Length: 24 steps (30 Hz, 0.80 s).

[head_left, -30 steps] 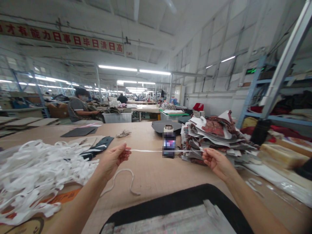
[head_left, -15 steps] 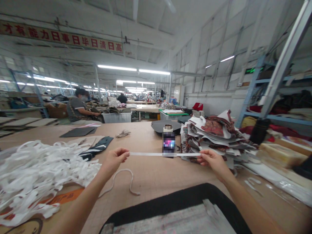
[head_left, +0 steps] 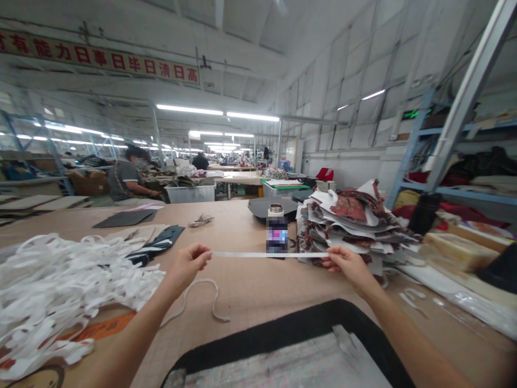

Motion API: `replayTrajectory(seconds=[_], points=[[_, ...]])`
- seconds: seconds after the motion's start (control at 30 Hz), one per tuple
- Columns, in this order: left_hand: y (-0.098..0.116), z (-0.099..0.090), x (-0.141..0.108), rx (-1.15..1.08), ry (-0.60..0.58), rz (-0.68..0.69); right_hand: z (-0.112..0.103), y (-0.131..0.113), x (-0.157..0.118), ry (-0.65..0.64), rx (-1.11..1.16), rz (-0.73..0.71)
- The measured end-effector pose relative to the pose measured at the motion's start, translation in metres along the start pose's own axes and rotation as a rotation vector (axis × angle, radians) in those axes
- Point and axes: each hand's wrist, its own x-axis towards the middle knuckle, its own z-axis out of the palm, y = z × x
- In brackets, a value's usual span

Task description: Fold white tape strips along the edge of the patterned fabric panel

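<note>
White strip (head_left: 242, 255), flat, narrow and taut.

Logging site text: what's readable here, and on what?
"有能力日事日毕日清日高": long pale banner with red characters; the character before these is cut off at the picture's edge.
Too blurred to read: small green lit sign; flat orange printed patch.
Pixelated, unreadable: dark upright rectangular screen.

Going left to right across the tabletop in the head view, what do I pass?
Heap of white strips → left hand → bottle → right hand → pale yellowish block.
</note>
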Motion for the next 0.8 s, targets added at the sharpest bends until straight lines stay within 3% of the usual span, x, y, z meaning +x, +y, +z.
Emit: replayTrajectory(seconds=[0.33,0.43,0.53,0.6,0.7,0.73,0.8], points=[[0.005,-0.004,0.001,0.024,-0.020,-0.040,-0.002,-0.004,-0.006,-0.062,-0.110,-0.022],[0.010,0.000,-0.007,0.034,-0.054,-0.032,-0.005,-0.009,-0.001,-0.026,-0.208,-0.097],[0.017,0.015,-0.027,0.075,-0.159,0.023,0.016,-0.025,-0.012,-0.020,-0.276,-0.233],[0.023,0.030,-0.047,0.149,-0.267,0.083,0.045,-0.038,-0.037,-0.168,-0.299,-0.300],[0.032,0.047,-0.077,0.214,-0.403,0.160,0.094,-0.054,-0.086,-0.755,-0.286,-0.332],[0.035,0.048,-0.085,0.213,-0.427,0.174,0.107,-0.058,-0.101,-0.861,-0.302,-0.340],[0.039,0.040,-0.097,0.199,-0.431,0.163,0.119,-0.062,-0.121,-0.907,-0.390,-0.295]])
